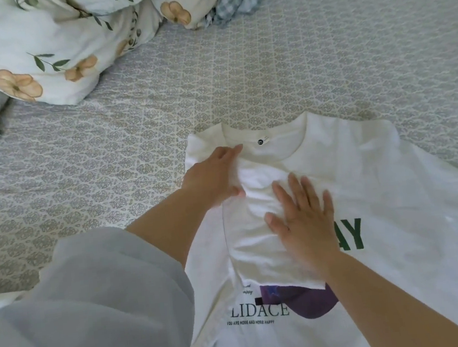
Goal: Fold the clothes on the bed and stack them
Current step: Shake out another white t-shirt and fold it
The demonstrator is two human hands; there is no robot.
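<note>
The white T-shirt [363, 188] lies face up on the bed [213, 77], collar away from the person, its long axis running from collar toward the body. Its left sleeve is folded in over the chest; the unfolded half spreads out to the right. The left hand [217, 176] pinches the fold's upper edge as a grip, while the right hand [305, 222] presses flat, fingers straight, nearer the unfolded side, so it seems better placed for that fold.
</note>
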